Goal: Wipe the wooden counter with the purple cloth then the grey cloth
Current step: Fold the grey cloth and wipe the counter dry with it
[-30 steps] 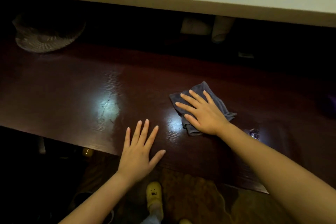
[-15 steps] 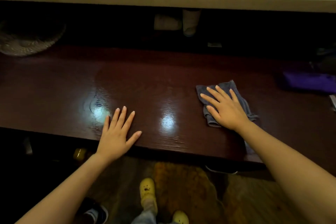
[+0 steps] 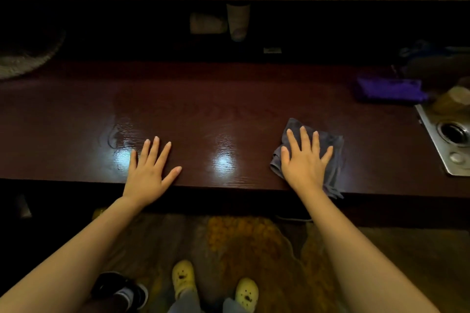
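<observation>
The fingers (image 3: 302,137) of the right hand (image 3: 305,160) lie spread and flat, palm down, pressing the grey cloth (image 3: 330,157) onto the wooden counter (image 3: 203,114) at its near edge, right of centre; nothing is pinched, the cloth is simply trapped under the palm. It shows past the fingertips on the far side and along the right of the hand, and one corner hangs slightly over the near edge of the counter. The left hand (image 3: 148,171) rests bare on the wood to the left, well apart, its fingers also splayed and its heel at the near edge, apparently as a brace. The cloth looks soft, thin and very light, bunched into loose folds, so it should slide easily on the glossy surface and will likely crumple or slip out from under the hand unless the palm bears down evenly; the best hold is probably flat pressure over its middle, or a gather of the folds near the thumb side. The purple cloth (image 3: 389,87) lies folded at the far right of the counter, untouched, just beyond a metal sink plate (image 3: 432,134) at the right edge, which suggests the second, grey stage of the task is in hand.
</observation>
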A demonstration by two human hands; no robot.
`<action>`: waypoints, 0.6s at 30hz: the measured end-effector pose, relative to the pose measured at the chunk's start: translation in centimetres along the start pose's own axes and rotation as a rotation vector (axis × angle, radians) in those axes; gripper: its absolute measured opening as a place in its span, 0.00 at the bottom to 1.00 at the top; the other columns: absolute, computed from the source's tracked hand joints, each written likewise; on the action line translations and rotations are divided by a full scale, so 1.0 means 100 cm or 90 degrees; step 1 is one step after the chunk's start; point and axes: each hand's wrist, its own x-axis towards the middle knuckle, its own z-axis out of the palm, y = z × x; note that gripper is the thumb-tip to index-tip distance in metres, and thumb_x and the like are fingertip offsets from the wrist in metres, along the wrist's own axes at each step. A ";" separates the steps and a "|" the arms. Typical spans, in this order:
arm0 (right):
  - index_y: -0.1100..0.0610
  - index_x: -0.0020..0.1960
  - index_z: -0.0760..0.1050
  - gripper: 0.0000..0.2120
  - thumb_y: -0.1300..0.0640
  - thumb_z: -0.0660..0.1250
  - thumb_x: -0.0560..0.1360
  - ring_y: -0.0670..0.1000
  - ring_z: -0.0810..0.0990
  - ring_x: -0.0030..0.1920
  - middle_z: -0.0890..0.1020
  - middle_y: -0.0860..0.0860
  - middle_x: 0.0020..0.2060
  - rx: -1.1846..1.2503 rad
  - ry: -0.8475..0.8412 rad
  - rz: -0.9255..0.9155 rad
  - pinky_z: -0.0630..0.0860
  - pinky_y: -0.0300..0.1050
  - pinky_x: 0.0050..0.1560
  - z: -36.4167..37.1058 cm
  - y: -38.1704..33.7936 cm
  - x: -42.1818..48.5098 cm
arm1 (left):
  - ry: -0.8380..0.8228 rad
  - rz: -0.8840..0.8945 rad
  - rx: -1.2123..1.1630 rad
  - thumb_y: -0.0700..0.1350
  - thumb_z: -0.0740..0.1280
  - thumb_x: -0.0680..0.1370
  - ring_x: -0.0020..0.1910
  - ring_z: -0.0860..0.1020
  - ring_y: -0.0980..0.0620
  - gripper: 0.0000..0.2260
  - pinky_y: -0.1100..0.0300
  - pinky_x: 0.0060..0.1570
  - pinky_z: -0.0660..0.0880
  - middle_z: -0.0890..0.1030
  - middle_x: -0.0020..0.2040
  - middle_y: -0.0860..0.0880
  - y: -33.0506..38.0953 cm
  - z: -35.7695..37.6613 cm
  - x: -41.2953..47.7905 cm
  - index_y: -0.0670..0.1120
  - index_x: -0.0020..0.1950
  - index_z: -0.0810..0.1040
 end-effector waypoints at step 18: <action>0.46 0.76 0.46 0.27 0.41 0.45 0.79 0.62 0.39 0.75 0.46 0.53 0.77 -0.013 -0.043 -0.025 0.39 0.73 0.69 0.039 -0.180 -0.025 | -0.009 0.035 -0.109 0.66 0.42 0.72 0.75 0.43 0.54 0.32 0.49 0.73 0.42 0.49 0.77 0.51 -0.020 -0.008 0.003 0.56 0.74 0.51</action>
